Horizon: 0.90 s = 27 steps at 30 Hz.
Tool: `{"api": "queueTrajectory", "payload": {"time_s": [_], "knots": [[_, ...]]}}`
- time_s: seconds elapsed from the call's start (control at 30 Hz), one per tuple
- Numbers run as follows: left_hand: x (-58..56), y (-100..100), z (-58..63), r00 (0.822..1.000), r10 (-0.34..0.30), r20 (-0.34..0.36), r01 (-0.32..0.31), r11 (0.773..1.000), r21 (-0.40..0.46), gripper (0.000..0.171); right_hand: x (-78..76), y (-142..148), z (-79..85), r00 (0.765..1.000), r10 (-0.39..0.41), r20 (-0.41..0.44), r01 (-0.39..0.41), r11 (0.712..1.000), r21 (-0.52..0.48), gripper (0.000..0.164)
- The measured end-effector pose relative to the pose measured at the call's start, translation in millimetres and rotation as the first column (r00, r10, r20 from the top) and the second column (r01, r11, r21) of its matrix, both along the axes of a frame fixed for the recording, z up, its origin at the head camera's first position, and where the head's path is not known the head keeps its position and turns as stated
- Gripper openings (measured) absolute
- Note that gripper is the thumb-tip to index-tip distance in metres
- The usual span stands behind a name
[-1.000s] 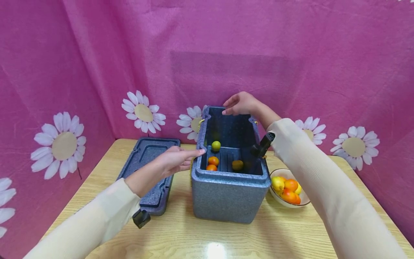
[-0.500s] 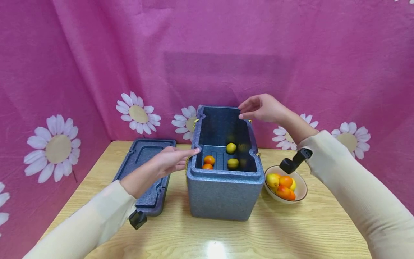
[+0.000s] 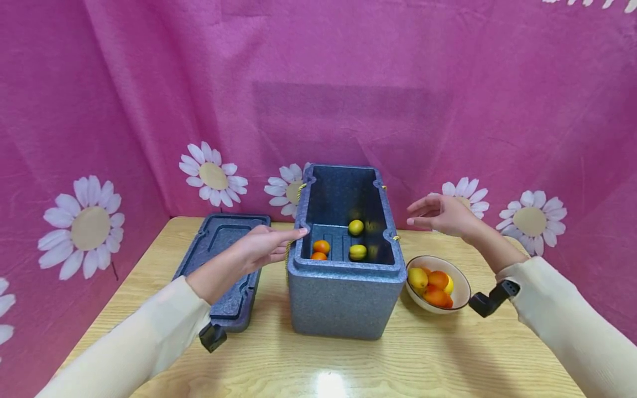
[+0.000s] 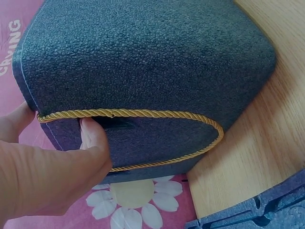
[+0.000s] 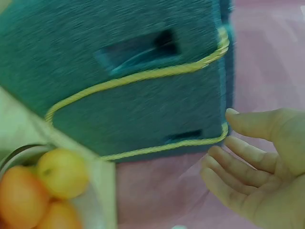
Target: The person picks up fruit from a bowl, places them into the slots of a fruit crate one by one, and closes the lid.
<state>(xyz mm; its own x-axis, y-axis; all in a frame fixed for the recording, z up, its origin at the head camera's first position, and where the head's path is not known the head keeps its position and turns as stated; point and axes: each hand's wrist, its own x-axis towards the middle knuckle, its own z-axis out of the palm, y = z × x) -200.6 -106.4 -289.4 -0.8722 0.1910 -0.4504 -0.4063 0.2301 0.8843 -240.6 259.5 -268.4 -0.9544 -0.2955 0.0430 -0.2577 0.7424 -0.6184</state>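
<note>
A dark grey cooler box [image 3: 343,304] stands uncovered in the middle of the table. Inside it lie two orange fruits [image 3: 320,246] near the left wall and two yellow fruits [image 3: 357,252] to the right. My left hand [image 3: 261,243] grips the box's left wall, thumb over the rim and a finger on the outer side by the yellow rope [image 4: 157,113]. My right hand [image 3: 445,215] hovers to the right of the box with relaxed fingers, holding nothing. Below it stands a cream bowl [image 3: 461,284] with several yellow and orange fruits [image 3: 437,296].
The grey lid [image 3: 229,237] lies flat on the wooden table [image 3: 239,365], left of the box. A pink cloth [image 3: 348,55] with white daisies hangs close behind the box and along both sides.
My right hand has moved from over the box out to the right, above the bowl. A yellow fruit in the box has rolled rightward. My left hand stays on the wall.
</note>
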Motion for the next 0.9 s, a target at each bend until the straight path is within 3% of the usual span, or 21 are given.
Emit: {"api": "queueTrajectory", "payload": {"time_s": [0.2,0.5,0.63,0.9], "knots": [[-1.0,0.2,-1.0,1.000,0.007,0.006,-0.007,1.000,-0.002,0.090,9.8,12.8,-29.7,0.998,0.041,0.044,-0.041,0.999,-0.003,0.033],[-1.2,-0.4,-1.0,1.000,0.014,0.010,-0.014,1.000,0.010,0.091,25.0,21.8,-60.4,0.986,0.129,0.109,-0.130,0.991,0.003,0.033],[-0.5,-0.5,-0.4,1.000,0.013,0.011,-0.013,1.000,0.012,0.089,27.8,26.1,-72.6,0.978,0.188,0.092,-0.189,0.982,-0.006,0.033],[0.1,-0.3,0.1,1.000,0.013,0.013,-0.013,1.000,0.004,0.087,31.5,24.6,-83.9,0.976,0.215,0.032,-0.216,0.975,0.054,0.035]]}}
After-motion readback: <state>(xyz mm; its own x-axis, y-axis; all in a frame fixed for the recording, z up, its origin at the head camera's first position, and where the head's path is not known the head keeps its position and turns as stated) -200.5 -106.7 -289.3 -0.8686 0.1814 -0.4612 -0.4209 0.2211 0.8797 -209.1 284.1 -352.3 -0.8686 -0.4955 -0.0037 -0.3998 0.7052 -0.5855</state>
